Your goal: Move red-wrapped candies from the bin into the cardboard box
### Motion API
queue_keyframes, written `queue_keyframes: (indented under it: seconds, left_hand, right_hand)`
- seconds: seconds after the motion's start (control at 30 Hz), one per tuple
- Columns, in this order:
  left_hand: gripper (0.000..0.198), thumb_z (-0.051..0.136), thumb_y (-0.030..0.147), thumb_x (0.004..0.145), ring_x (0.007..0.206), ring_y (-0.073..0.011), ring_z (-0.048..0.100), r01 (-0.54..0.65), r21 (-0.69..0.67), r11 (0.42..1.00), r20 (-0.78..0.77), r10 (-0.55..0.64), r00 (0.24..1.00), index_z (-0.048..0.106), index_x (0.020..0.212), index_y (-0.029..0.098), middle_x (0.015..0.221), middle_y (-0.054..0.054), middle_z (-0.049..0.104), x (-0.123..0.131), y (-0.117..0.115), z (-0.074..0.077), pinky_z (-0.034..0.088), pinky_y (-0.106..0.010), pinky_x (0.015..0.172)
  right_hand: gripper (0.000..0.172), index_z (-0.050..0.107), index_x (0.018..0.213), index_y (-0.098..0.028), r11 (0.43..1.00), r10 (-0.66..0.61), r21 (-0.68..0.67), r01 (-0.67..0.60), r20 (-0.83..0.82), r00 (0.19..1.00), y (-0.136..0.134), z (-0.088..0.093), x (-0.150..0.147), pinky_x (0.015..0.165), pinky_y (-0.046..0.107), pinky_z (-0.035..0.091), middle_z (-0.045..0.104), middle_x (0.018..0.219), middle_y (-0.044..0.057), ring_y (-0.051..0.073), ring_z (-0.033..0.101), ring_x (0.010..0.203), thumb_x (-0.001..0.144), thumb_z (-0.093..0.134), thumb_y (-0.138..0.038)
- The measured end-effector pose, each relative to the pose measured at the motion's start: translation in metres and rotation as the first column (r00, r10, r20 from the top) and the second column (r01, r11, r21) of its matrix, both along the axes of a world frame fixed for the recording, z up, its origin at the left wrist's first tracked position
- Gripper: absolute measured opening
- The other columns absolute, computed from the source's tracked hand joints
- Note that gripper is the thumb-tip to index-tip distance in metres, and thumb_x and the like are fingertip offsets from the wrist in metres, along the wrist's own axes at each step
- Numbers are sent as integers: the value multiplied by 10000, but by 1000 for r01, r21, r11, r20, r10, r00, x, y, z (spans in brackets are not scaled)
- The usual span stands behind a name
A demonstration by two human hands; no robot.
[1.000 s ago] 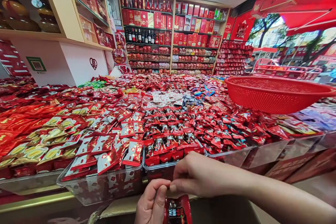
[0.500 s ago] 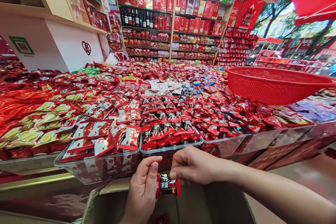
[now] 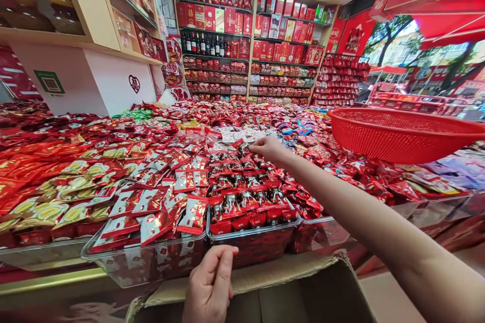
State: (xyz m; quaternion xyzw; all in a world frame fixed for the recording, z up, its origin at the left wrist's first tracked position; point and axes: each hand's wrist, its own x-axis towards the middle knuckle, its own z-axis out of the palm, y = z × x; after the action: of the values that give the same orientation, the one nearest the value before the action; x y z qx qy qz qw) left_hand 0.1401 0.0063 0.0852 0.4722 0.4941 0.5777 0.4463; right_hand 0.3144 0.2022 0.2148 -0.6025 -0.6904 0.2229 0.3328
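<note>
My right hand (image 3: 270, 148) reaches out over a clear tray (image 3: 253, 235) filled with rows of red and black candy packets (image 3: 242, 197). Its fingertips pinch one such packet (image 3: 243, 147) at the far end of the rows. My left hand (image 3: 210, 285) stays low at the near edge, above an open cardboard box (image 3: 273, 282). Its thumb and forefinger are pressed together with nothing visible between them.
Trays of red, gold and white wrapped sweets (image 3: 113, 181) cover the whole counter. A red mesh basket (image 3: 397, 133) sits above the sweets at the right. Shelves of red boxes and bottles (image 3: 250, 35) line the back wall. The shop opens to a street at the right.
Both hands held one red and black packet over the box. My right hand has since carried it forward to the far end of the tray, and my left hand has let go.
</note>
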Motion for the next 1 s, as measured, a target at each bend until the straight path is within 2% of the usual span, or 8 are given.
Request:
queue_keyframes:
  seconds: [0.17, 0.57, 0.73, 0.8, 0.83, 0.93, 0.97, 1.0]
  left_hand:
    - [354, 516, 512, 767, 324, -55, 322, 31, 62, 998, -66, -27, 997, 615, 768, 172, 377, 85, 363, 0, 0, -1, 285, -155, 329]
    - [239, 470, 383, 817, 319, -66, 327, 101, 179, 979, -214, -61, 975, 615, 766, 200, 390, 80, 368, -1, 1, -5, 258, -167, 317]
    - [236, 476, 391, 813, 326, -62, 338, 85, 175, 981, -186, -52, 981, 605, 755, 202, 394, 81, 382, -1, 0, -4, 263, -163, 328]
    - [235, 482, 395, 809, 327, -59, 340, 69, 170, 983, -166, -40, 985, 603, 752, 202, 395, 84, 376, -1, 0, -4, 273, -160, 338]
    - [236, 487, 398, 806, 329, -58, 342, 63, 163, 985, -152, -38, 988, 603, 749, 201, 399, 85, 373, 0, 0, -3, 278, -159, 340]
    - [240, 503, 407, 793, 339, -61, 344, 55, 137, 989, -114, -39, 993, 611, 746, 197, 410, 82, 370, 1, 0, -3, 290, -156, 336]
    - [241, 506, 408, 790, 342, -62, 343, 54, 133, 990, -109, -40, 993, 613, 747, 197, 411, 81, 372, 1, 0, -2, 290, -155, 333]
    - [240, 508, 408, 789, 344, -63, 341, 55, 134, 990, -110, -40, 993, 615, 747, 197, 410, 80, 374, 1, 0, -2, 290, -153, 332]
  right_hand:
    - [135, 669, 758, -73, 995, -103, -3, 104, 98, 990, 47, -17, -19, 513, 211, 390, 656, 694, 74, 105, 535, 547, 717, 615, -190]
    - [71, 659, 704, -83, 998, -60, 7, 61, 314, 948, 46, -25, -29, 592, 253, 420, 655, 702, 86, 157, 584, 658, 667, 636, -139]
    - [144, 676, 770, -86, 992, 31, 107, -59, 247, 969, 7, 3, -29, 597, 225, 402, 664, 779, 105, 155, 581, 700, 731, 564, -169]
    - [172, 672, 803, -125, 973, 207, 65, -222, 185, 961, -33, 13, -21, 554, 194, 399, 661, 745, 51, 113, 563, 640, 759, 556, -245]
    - [171, 671, 792, -154, 941, 333, 10, -338, 144, 932, -57, 14, -16, 529, 179, 398, 654, 702, 13, 93, 549, 594, 752, 569, -284]
    - [132, 668, 713, -184, 489, 775, -363, -793, -236, 586, -131, -20, -2, 509, 188, 408, 633, 634, -24, 79, 530, 527, 734, 588, -286]
    - [174, 632, 566, -188, 431, 785, -416, -801, -265, 560, -151, -43, -1, 448, 187, 376, 579, 510, -45, 72, 482, 438, 705, 614, -291]
    - [312, 530, 395, -191, 473, 741, -454, -755, -258, 620, -168, -69, -3, 375, 187, 315, 464, 364, -68, 60, 391, 336, 663, 652, -297]
